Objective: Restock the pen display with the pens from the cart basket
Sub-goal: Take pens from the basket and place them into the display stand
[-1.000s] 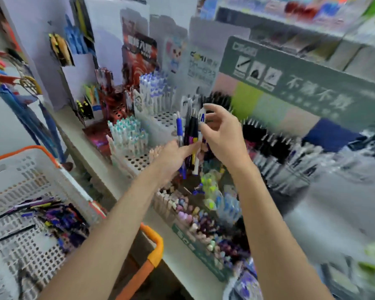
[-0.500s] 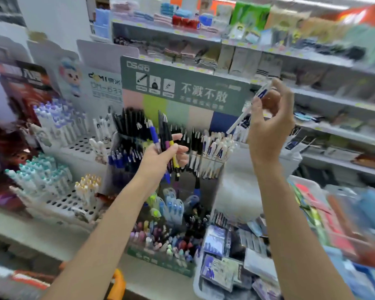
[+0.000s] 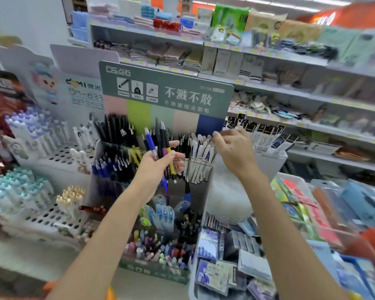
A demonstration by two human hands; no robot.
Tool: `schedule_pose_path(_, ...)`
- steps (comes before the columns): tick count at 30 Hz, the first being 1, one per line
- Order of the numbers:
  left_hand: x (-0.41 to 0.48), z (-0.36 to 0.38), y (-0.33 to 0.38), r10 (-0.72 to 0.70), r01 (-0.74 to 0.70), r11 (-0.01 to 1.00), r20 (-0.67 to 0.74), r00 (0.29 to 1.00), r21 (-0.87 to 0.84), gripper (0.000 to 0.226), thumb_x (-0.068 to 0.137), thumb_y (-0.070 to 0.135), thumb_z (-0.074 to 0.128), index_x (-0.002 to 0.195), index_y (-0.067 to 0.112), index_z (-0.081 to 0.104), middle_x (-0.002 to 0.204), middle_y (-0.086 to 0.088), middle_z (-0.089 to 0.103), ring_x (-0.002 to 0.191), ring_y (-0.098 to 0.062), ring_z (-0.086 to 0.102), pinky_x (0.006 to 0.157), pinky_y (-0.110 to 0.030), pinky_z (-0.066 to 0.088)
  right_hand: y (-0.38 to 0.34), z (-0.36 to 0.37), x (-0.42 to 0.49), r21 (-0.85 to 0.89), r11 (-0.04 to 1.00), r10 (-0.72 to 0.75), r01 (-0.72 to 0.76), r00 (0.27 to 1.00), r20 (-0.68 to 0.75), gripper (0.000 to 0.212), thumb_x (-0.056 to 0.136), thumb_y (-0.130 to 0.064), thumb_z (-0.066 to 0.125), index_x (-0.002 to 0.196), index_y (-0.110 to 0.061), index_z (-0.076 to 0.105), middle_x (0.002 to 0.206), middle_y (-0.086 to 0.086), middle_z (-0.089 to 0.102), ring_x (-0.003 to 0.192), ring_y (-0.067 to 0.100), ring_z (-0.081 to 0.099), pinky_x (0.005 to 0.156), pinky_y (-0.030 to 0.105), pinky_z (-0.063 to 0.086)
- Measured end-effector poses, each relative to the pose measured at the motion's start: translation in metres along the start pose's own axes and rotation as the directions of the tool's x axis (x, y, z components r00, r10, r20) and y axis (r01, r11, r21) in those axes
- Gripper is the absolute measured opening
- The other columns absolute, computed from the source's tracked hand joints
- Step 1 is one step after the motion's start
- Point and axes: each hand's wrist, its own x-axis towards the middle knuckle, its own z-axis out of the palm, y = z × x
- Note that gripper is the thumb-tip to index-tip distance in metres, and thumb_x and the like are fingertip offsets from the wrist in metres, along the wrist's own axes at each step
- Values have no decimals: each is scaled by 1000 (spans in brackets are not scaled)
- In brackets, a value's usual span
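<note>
Grey shop shelves (image 3: 268, 87) stacked with blurred goods filled the upper right of the frame. At centre stood a cardboard pen display with a green header sign (image 3: 165, 89). Three of its pockets could be made out: black pens (image 3: 115, 131) at upper left, blue-capped pens (image 3: 104, 167) below them, and white pens (image 3: 201, 154) packed tightly at the right edge. A white perforated rack (image 3: 59, 152) of pastel pens stood just beside it at the left.

The left hand (image 3: 158, 167), at centre, gripped a bundle of loose pens (image 3: 160, 146). At least four could be counted: one blue, two dark, one yellow and purple. Its fingers were curled round the barrels in front of the display.

The right hand (image 3: 234, 152) was apart from it, fingers close together and bent over the tops of the white pens. Whether they pinched one could not be told. Black clip pens showed in the gap between the hands.
</note>
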Motion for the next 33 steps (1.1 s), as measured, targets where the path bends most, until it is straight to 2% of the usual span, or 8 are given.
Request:
schedule_pose_path(3, -1, -2, -2, -34, 34, 999, 25, 999, -16, 30, 102, 5, 46, 130, 8, 58, 93, -11, 74, 85, -24, 70, 86, -46, 59, -1, -3, 3, -16, 999, -39, 39, 999, -15, 45, 104, -33, 44, 90, -10, 80, 112, 5, 68, 109, 19, 45, 97, 32, 31)
schedule_pose_path(7, -4, -8, 3, -69, 69, 998, 114, 991, 1, 31, 102, 12, 47, 130, 12, 59, 96, -11, 75, 86, -23, 71, 78, -39, 60, -32, -1, 9, 170, 978, -99, 120, 987, -126, 28, 97, -16, 56, 122, -10, 69, 109, 3, 67, 103, 17, 56, 92, 26, 42)
schedule_pose_path(13, -8, -19, 19, -54, 36, 995, 185, 981, 98, 31, 101, 19, 46, 129, 12, 59, 99, -7, 75, 78, -20, 67, 77, -44, 49, -82, 14, 11, 523, 847, -195, 98, 972, 133, 33, 92, -10, 67, 125, -15, 65, 98, 2, 72, 81, 5, 66, 69, 15, 50)
schedule_pose_path(16, -7, -30, 21, -57, 41, 993, 143, 988, 113, 28, 103, 18, 45, 125, 12, 62, 100, -8, 76, 92, -30, 66, 90, -56, 49, -96, 31, 11, 615, 786, -220, 62, 958, 184, 30, 90, -3, 69, 119, -8, 66, 94, 9, 70, 79, 14, 70, 67, 24, 59)
schedule_pose_path(20, -7, -58, 14, -17, 17, 999, -5, 1000, 40, 28, 102, 16, 49, 126, 15, 63, 107, -8, 73, 107, -26, 66, 94, -50, 54, -106, 51, 15, 619, 769, -184, 162, 982, -28, 22, 89, -4, 70, 109, -10, 66, 86, 1, 68, 77, 5, 66, 71, 16, 53)
schedule_pose_path(26, -11, -103, 13, 85, -76, 996, -386, 918, 39, 23, 105, 11, 44, 115, 16, 65, 75, 0, 64, 67, -10, 60, 66, -26, 60, -121, 79, 26, 520, 788, -112, 329, 908, -405, 23, 92, -4, 65, 114, -7, 62, 90, -3, 65, 84, 7, 63, 82, 20, 52)
schedule_pose_path(29, -13, -111, 14, 73, -69, 997, -393, 916, 25, 24, 105, 10, 44, 117, 12, 64, 68, 0, 66, 59, -11, 60, 64, -27, 59, -127, 93, 41, 441, 817, -194, 371, 898, -395, 24, 92, -3, 65, 116, -5, 63, 94, 0, 66, 85, 10, 63, 84, 21, 52)
schedule_pose_path(33, -15, -111, 15, 59, -69, 998, -358, 932, -14, 25, 105, 10, 43, 119, 9, 63, 68, -3, 65, 56, -10, 54, 60, -24, 54, -128, 116, 51, 334, 869, -307, 365, 927, -215, 25, 92, -1, 64, 116, -6, 66, 98, 5, 71, 88, 15, 66, 85, 28, 56)
